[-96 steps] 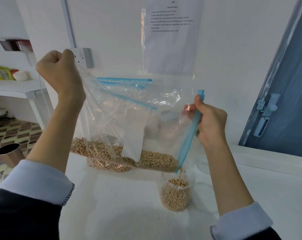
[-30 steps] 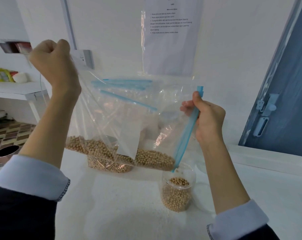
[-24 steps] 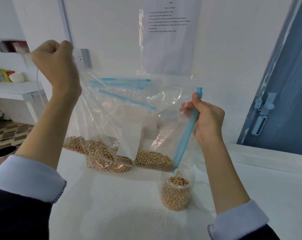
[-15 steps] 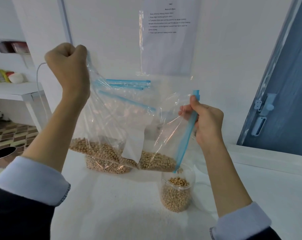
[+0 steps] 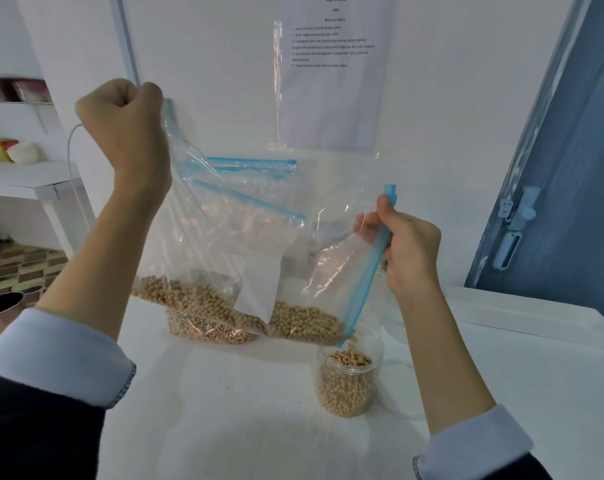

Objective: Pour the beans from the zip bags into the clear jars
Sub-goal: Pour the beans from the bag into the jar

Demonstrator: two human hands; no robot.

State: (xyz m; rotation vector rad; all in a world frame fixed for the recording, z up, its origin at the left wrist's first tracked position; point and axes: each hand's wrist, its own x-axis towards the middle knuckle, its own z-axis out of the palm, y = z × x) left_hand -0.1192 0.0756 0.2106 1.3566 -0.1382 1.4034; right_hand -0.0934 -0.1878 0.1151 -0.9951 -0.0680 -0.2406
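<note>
The person holds a zip bag (image 5: 245,251) of beans (image 5: 304,325) tilted above the white tabletop (image 5: 224,410): the left hand (image 5: 124,133) grips its raised corner in a fist, and the right hand (image 5: 409,249) pinches the blue zipper strip (image 5: 366,275) with curled fingers. The strip's lower end hangs over the mouth of a clear jar (image 5: 347,379) partly filled with beans. Another bag of beans (image 5: 203,329) stands on the tabletop behind.

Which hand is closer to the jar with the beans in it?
The right hand. It holds the bag's blue zip strip just above the jar. The left hand grips the bag's far corner, high up and well left of it.
</note>
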